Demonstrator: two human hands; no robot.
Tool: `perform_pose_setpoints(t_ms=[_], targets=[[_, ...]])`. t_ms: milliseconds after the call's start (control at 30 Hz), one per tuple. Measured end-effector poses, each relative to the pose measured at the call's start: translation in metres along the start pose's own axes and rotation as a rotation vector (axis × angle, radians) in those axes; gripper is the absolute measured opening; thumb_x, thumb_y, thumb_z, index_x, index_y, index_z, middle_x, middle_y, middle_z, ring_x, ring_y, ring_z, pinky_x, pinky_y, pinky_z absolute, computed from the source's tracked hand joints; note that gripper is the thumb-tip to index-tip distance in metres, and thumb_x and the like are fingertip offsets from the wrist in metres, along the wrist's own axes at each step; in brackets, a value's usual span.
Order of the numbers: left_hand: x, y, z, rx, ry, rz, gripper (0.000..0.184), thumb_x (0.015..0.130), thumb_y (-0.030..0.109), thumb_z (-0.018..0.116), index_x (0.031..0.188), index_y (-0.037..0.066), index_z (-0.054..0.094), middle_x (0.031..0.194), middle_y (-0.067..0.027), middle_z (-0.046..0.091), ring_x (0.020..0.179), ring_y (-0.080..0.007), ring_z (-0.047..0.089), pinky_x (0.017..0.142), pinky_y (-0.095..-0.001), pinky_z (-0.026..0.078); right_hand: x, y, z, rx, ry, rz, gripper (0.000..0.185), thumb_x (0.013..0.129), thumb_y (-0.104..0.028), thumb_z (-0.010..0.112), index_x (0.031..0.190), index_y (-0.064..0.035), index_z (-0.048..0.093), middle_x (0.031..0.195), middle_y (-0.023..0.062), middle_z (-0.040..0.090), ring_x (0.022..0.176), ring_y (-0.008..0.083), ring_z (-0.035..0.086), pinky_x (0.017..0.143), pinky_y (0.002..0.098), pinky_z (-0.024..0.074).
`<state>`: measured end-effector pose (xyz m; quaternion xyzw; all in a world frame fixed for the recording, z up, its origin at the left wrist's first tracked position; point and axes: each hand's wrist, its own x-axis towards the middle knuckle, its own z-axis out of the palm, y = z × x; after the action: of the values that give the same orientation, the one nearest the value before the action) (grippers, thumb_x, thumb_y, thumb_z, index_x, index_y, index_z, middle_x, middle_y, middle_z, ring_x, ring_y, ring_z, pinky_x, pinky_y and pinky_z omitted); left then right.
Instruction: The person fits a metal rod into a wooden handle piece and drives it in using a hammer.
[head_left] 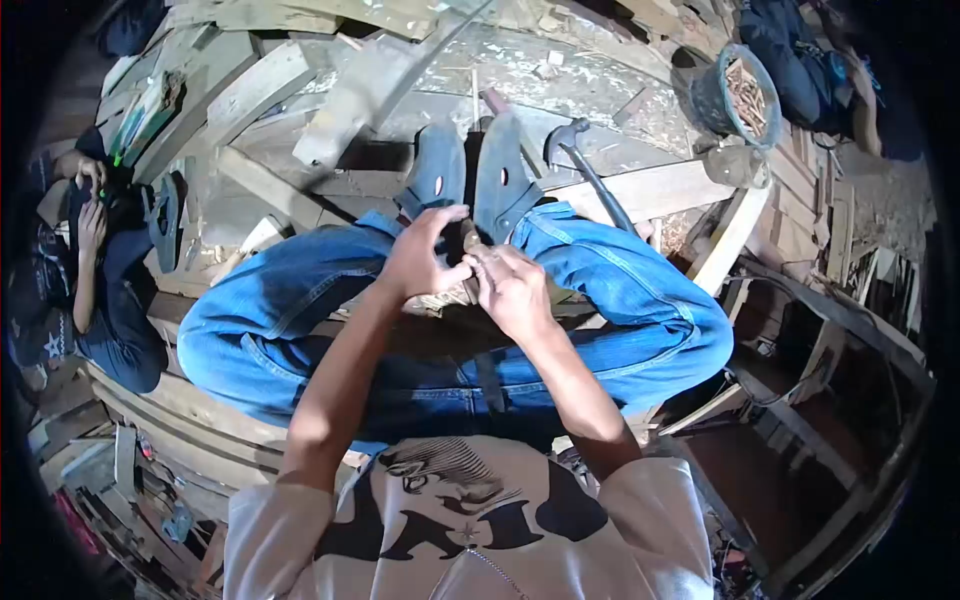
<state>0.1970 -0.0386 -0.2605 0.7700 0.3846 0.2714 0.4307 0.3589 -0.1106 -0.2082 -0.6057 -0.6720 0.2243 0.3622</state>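
My right hand is closed, its fingers pinched around a small brown piece of wood that points away from me between my feet. Left of it, my left hand curves in a C shape with thumb and fingers apart; its thumb tip comes close to the right fingers, and whether they touch is unclear. Both hands are above the gap between my bent knees in blue jeans. Grey shoes lie just beyond the hands. The lower end of the wood piece is hidden by my fingers.
A hammer leans beside my right knee across a pale plank. At upper right stands a bucket of small wooden pieces. Another person sits at left, near a sandal. A wooden frame lies at right.
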Motion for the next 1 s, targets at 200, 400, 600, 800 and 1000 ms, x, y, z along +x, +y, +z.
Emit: perform_pose_setpoints(t_ms=[200,400,600,800,1000], targets=[[-0.006,0.056,-0.045,-0.099,0.024,0.096,0.058,0.072,0.024,0.072,0.123,0.0,0.058,0.119,-0.0197,0.062,0.111,-0.036,0.06,0.096,-0.0419,0.046,0.002,0.002,0.002,0.037,0.008,-0.043,0.02,0.077,0.0,0.066,0.097,-0.0012,0.065,0.08,0.0136,0.063,0.073,0.0316,0.063,0.064,0.0397,0.0525],[-0.003,0.049,-0.013,0.014,0.049,0.325,0.022,0.079,0.011,0.066,0.099,0.001,0.068,0.104,-0.0113,0.07,0.101,-0.027,0.067,0.09,-0.0395,0.053,-0.008,0.019,0.008,0.039,-0.029,-0.106,0.011,0.074,-0.006,0.069,0.084,-0.002,0.066,0.082,0.0153,0.064,0.075,0.0355,0.064,0.068,0.0423,0.0535],[-0.011,0.045,-0.01,0.018,0.124,0.302,0.018,0.076,0.002,0.064,0.094,0.002,0.069,0.106,-0.0086,0.07,0.097,-0.0207,0.069,0.083,-0.0324,0.057,0.048,0.044,-0.037,-0.138,-0.356,-0.133,0.034,0.073,-0.028,0.078,0.098,-0.0057,0.071,0.083,0.0141,0.07,0.07,0.0291,0.068,0.063,0.0389,0.0542],[-0.018,0.04,-0.007,-0.096,0.16,0.32,0.02,0.08,0.001,0.062,0.098,0.003,0.07,0.11,-0.0077,0.069,0.095,-0.0219,0.069,0.081,-0.031,0.058,0.094,0.179,-0.079,-0.639,-0.415,0.345,0.037,0.079,-0.033,0.073,0.101,-0.0035,0.066,0.085,0.019,0.069,0.084,0.0358,0.068,0.073,0.0451,0.0528],[-0.024,0.029,0.015,-0.209,0.158,0.265,0.023,0.084,0.003,0.063,0.107,0.001,0.067,0.108,-0.0113,0.069,0.095,-0.0259,0.069,0.083,-0.0343,0.057,0.066,0.255,-0.049,-0.774,-0.448,0.699,0.057,0.08,-0.047,0.067,0.112,-0.0002,0.064,0.128,0.0264,0.053,0.112,0.0371,0.058,0.097,0.0438,0.0457]])
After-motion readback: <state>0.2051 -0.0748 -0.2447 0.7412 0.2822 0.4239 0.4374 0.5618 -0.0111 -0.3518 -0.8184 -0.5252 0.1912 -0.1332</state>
